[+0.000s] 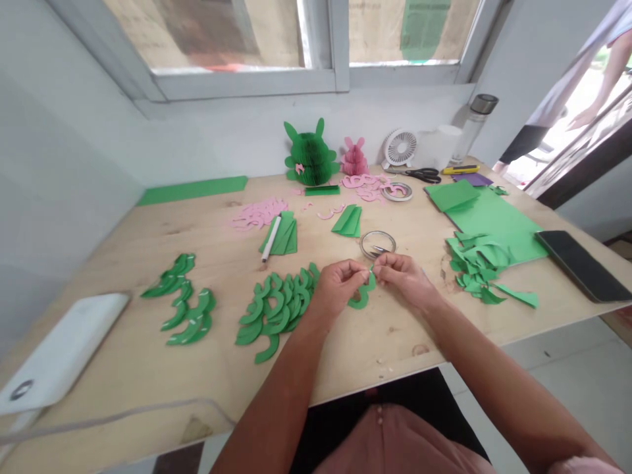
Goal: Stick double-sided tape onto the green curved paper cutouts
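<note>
Between my two hands, above the front middle of the table, is a curved green paper cutout [363,297]. My left hand [340,283] pinches its upper tip with thumb and forefinger. The fingertips of my right hand [402,276] are closed on the same tip, close to the left ones. A pile of similar curved green cutouts [279,306] lies just left of my left hand. Farther left are more curved green pieces [190,309] with pale strips on them. Just beyond my right hand lies a roll of narrow tape [378,243], with a small metal tool partly over it.
Green paper scraps [476,263] and a green sheet [503,220] lie right, beside a black phone [585,263]. Behind stand green [311,158] and pink [354,159] paper rabbits, a small fan [399,148], scissors [422,174] and a glass bottle [471,128]. A white device [64,349] lies left.
</note>
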{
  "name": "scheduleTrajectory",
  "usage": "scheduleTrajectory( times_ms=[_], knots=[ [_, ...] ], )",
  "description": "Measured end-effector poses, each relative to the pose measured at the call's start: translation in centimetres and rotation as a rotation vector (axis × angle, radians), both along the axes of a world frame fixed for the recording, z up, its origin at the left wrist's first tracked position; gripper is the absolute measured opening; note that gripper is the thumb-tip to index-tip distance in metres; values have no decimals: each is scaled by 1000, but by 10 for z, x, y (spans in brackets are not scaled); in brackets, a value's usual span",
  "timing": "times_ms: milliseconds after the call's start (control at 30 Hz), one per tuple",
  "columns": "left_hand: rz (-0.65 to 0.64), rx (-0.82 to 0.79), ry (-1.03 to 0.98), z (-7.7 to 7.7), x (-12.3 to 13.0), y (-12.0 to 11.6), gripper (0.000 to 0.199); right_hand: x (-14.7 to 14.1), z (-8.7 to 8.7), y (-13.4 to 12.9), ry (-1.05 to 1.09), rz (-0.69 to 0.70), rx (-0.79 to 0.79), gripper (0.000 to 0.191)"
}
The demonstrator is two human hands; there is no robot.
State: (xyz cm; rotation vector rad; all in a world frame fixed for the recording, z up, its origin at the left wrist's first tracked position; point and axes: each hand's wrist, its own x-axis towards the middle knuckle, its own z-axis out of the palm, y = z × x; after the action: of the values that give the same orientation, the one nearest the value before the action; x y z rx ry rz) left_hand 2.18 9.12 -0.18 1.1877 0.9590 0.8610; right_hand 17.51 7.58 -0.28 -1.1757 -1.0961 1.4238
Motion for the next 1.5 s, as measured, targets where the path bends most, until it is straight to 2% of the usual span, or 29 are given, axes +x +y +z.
scheduleTrajectory(
  times_ms=[133, 533, 867, 1233, 1500],
  knots=[
    [38, -14, -13, -1, 0, 0, 18, -1, 3, -1, 70, -1, -16, 26],
    [69, -71, -32, 6, 1, -6, 20, 0, -1, -1, -48, 24, 32, 23],
    [80, -37, -74, 3, 1, -4, 17, 0, 1, -2, 86, 36, -27, 22],
    [102, -79, -43, 5, 2, -5, 22, -3, 4, -3, -45, 19, 20, 23],
    [97, -88, -54, 6, 2, -4, 19, -3, 5, -2, 18, -42, -5, 21]
  ],
)
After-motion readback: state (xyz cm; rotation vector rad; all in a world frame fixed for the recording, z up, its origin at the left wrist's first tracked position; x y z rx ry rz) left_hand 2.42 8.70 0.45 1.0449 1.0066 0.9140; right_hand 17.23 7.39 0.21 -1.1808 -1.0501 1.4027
